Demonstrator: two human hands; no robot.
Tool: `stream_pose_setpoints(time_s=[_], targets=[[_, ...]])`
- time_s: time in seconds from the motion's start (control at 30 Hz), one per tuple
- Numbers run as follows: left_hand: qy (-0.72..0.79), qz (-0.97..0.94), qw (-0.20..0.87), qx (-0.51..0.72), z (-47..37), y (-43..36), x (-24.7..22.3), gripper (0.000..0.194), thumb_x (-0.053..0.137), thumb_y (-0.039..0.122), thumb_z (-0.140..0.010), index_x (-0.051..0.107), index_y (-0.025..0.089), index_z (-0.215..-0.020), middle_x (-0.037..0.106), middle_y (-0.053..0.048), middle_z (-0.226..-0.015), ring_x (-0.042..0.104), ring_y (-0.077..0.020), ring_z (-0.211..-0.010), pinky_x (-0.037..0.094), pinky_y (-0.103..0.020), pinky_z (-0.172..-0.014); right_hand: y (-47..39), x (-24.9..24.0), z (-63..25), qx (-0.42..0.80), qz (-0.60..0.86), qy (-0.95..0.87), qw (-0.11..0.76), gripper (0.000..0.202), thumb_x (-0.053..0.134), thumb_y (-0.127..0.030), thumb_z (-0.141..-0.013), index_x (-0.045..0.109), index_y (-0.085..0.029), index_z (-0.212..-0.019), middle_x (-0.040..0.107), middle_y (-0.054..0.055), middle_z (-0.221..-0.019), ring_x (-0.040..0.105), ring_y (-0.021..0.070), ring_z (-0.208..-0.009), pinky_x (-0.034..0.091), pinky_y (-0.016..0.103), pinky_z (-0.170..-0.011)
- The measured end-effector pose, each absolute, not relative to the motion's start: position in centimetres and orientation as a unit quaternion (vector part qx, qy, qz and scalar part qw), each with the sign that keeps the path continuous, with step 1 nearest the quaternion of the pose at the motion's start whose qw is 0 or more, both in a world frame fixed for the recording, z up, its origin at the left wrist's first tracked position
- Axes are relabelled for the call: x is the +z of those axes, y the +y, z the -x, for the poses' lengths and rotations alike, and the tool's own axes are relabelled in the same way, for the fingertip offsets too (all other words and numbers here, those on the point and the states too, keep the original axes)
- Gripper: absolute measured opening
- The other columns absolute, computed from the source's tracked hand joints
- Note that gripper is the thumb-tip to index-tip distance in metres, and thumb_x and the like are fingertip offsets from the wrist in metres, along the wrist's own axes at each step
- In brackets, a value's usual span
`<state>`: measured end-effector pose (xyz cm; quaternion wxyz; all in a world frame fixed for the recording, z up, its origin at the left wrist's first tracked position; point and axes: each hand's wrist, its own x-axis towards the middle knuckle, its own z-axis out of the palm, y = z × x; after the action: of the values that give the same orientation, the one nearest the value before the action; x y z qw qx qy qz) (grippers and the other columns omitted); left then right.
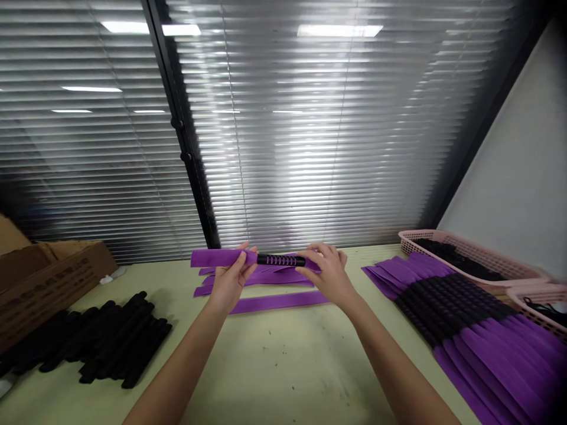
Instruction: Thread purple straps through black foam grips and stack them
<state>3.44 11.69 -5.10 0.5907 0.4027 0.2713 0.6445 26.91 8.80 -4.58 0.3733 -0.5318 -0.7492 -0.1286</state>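
Observation:
Above the table, a purple strap (212,258) runs through a black slotted tube (281,260), held level between both hands. My left hand (233,277) pinches the strap at the tube's left end. My right hand (326,270) has its fingers closed around the tube's right end, hiding where the strap comes out. Purple shows through the slots along the tube. Behind and below the hands, several loose purple straps (279,277) lie on the table, with one strap (279,301) set apart nearer to me.
Black tubes (110,336) lie piled at left beside a cardboard box (66,265). At right lies a row of purple straps with black tubes (447,301) fitted on them. Pink baskets (509,271) holding black items stand behind it. Window blinds (283,147) rise beyond the table (274,378).

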Motion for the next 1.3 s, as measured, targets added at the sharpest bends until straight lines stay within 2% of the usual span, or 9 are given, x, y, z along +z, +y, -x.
stream_pose_setpoints(time_s=[0.1, 0.17, 0.3, 0.4, 0.53, 0.63, 0.87, 1.1, 1.3], targets=[[0.292, -0.338, 0.573, 0.687, -3.0, 12.1, -4.7, 0.026, 0.059, 0.017, -0.088, 0.064, 0.02, -0.113, 0.07, -0.007, -0.11, 0.067, -0.0138, -0.099, 0.053, -0.026, -0.09, 7.6, -5.0, -24.5, -0.195, 0.522, -0.716, 0.42, 0.025, 0.056, -0.036, -0.089, 0.064, -0.022, -0.109, 0.06, 0.014, -0.112, 0.052, 0.0284, -0.103, 0.04, 0.046, -0.086], [0.3, -0.305, 0.564, 0.707, -2.7, 12.4, -4.5, 0.024, 0.055, 0.014, -0.09, 0.065, 0.02, -0.111, 0.07, -0.006, -0.11, 0.068, -0.0112, -0.094, 0.053, -0.023, -0.089, 6.5, -5.3, -22.6, -0.148, 0.479, -0.754, 0.425, 0.019, 0.052, -0.033, -0.091, 0.065, -0.021, -0.1, 0.063, 0.012, -0.101, 0.056, 0.0242, -0.095, 0.044, 0.041, -0.083], [0.286, -0.283, 0.557, 0.727, -2.5, 12.4, -4.2, 0.025, 0.05, 0.013, -0.093, 0.065, 0.022, -0.111, 0.07, -0.004, -0.11, 0.069, -0.008, -0.088, 0.054, -0.021, -0.087, 5.6, -6.0, -20.5, 0.137, 0.447, -0.785, 0.406, 0.031, 0.057, -0.044, -0.087, 0.061, -0.023, -0.11, 0.064, 0.007, -0.101, 0.06, 0.0206, -0.09, 0.052, 0.036, -0.073], [0.275, -0.281, 0.562, 0.728, -2.8, 12.1, -4.1, 0.026, 0.049, 0.013, -0.093, 0.065, 0.022, -0.111, 0.07, -0.003, -0.109, 0.069, -0.0073, -0.085, 0.054, -0.02, -0.085, 7.1, -6.6, -21.0, 0.356, 0.468, -0.649, 0.482, 0.048, 0.06, -0.051, -0.082, 0.053, -0.024, -0.121, 0.061, 0.008, -0.115, 0.064, 0.0196, -0.092, 0.056, 0.036, -0.075], [0.271, -0.295, 0.573, 0.715, -3.3, 11.4, -3.9, 0.026, 0.051, 0.014, -0.093, 0.064, 0.022, -0.113, 0.07, -0.004, -0.111, 0.07, -0.0085, -0.087, 0.055, -0.02, -0.084, 9.4, -6.3, -22.8, 0.522, 0.395, -0.386, 0.65, 0.034, 0.071, -0.046, -0.075, 0.056, -0.022, -0.093, 0.066, 0.006, -0.106, 0.068, 0.0192, -0.092, 0.058, 0.036, -0.084], [0.276, -0.305, 0.573, 0.709, -3.6, 11.0, -3.8, 0.026, 0.053, 0.016, -0.092, 0.063, 0.023, -0.115, 0.068, -0.004, -0.115, 0.068, -0.0104, -0.095, 0.053, -0.023, -0.09, 9.9, -5.8, -23.4, 0.555, 0.329, -0.294, 0.705, 0.032, 0.079, -0.038, -0.068, 0.053, -0.021, -0.076, 0.069, 0.002, -0.086, 0.069, 0.0188, -0.092, 0.055, 0.035, -0.092], [0.266, -0.334, 0.57, 0.702, -3.6, 11.0, -4.2, 0.027, 0.057, 0.018, -0.09, 0.063, 0.024, -0.115, 0.067, -0.005, -0.118, 0.063, -0.0148, -0.108, 0.049, -0.028, -0.097, 10.0, -5.9, -23.9, 0.557, 0.278, -0.245, 0.744, 0.032, 0.083, -0.026, -0.062, 0.055, -0.023, -0.076, 0.069, -0.004, -0.074, 0.069, 0.0133, -0.085, 0.052, 0.031, -0.098], [0.258, -0.348, 0.566, 0.701, -3.6, 10.7, -4.2, 0.033, 0.061, 0.018, -0.086, 0.061, 0.025, -0.119, 0.067, -0.005, -0.117, 0.064, -0.0154, -0.107, 0.051, -0.028, -0.094, 9.3, -4.7, -24.4, 0.549, 0.231, -0.266, 0.758, 0.048, 0.078, -0.018, -0.068, 0.057, -0.033, -0.109, 0.07, -0.006, -0.101, 0.064, 0.013, -0.104, 0.05, 0.033, -0.1], [0.249, -0.38, 0.546, 0.704, -3.7, 10.7, -4.5, 0.052, 0.072, 0.01, -0.074, 0.059, 0.027, -0.122, 0.067, -0.004, -0.118, 0.061, -0.0161, -0.111, 0.048, -0.029, -0.1, 8.5, -4.6, -23.3, 0.515, 0.26, -0.287, 0.765, 0.061, 0.08, -0.017, -0.064, 0.054, -0.032, -0.118, 0.069, -0.004, -0.108, 0.065, 0.0123, -0.102, 0.051, 0.032, -0.098]])
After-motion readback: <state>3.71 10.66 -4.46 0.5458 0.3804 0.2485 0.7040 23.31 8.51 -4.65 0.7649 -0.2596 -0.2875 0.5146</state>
